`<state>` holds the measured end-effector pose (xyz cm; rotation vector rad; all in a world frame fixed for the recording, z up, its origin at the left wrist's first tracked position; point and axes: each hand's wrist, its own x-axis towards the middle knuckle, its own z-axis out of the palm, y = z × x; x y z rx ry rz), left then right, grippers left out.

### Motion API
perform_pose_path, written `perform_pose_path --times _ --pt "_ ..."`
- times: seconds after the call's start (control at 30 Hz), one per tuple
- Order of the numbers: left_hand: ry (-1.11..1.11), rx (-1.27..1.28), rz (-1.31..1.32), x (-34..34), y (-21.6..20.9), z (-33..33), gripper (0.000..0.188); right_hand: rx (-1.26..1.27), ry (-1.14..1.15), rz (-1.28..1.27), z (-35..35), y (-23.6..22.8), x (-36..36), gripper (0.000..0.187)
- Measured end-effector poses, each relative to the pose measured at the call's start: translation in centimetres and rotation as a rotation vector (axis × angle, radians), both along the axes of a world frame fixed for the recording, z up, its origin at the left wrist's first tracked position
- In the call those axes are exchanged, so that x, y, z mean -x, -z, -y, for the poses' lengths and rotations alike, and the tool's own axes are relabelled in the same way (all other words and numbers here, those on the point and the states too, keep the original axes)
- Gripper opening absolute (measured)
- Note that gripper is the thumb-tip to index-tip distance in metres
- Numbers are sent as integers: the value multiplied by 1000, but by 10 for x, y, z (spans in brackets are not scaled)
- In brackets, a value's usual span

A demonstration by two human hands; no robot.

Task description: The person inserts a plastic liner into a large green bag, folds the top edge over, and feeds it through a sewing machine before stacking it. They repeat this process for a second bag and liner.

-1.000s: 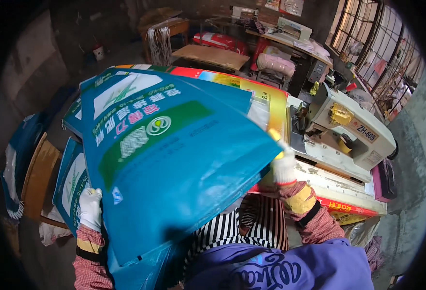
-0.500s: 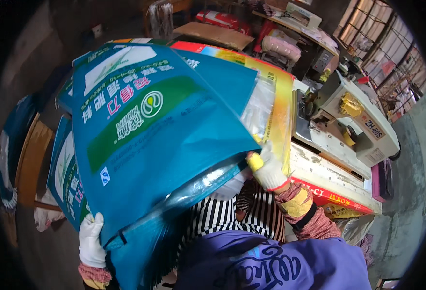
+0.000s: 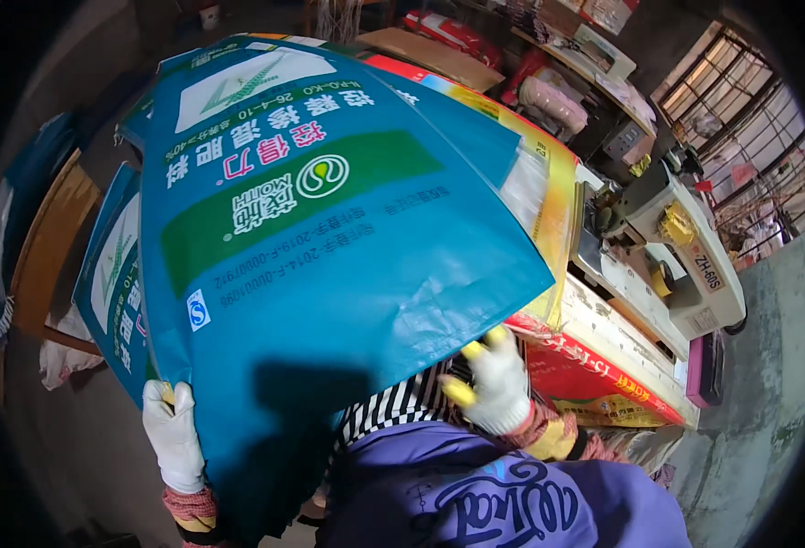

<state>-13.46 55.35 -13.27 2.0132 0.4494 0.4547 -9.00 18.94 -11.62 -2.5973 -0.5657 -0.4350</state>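
A large blue woven sack (image 3: 357, 301) with a green band and a white patch lies spread before me, its near part hanging over my lap. My left hand (image 3: 174, 434), in a white glove, pinches the sack's near left edge. Just below the sack's near right edge is my right hand (image 3: 495, 388), gloved in white with yellow fingertips. Its fingers are spread apart, the tips close to the edge; I cannot tell whether they touch it. More blue sacks (image 3: 115, 283) lie underneath and to the left.
A cream sewing machine (image 3: 685, 237) stands on its table at the right, beside red and yellow sacks (image 3: 594, 374). Behind are another machine (image 3: 603, 50) and a pink-white roll (image 3: 553, 100). A curved wooden board (image 3: 51, 247) stands left. A barred window (image 3: 740, 128) is far right.
The sack's near edge has dropped and now lies flatter, its opening no longer showing. My right hand has let go of the corner and moved down toward me. My left hand keeps its hold.
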Motion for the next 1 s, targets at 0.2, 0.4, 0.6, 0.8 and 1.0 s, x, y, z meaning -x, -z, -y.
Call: perform_pose_path --times 0.2,0.4,0.6,0.8,1.0 --pt "54 29 -131 15 -16 11 15 379 -189 -133 10 61 -108 34" --pt "124 136 -180 30 -13 17 17 345 -150 -290 5 57 -131 30" --pt "150 221 -298 32 -24 5 19 -538 -237 -849 19 34 -113 27" --pt "204 316 -412 10 -38 -4 22 -498 -756 -869 69 -91 -41 15" --pt "321 587 -331 -25 -32 -18 29 -29 133 -303 79 -65 -101 36"
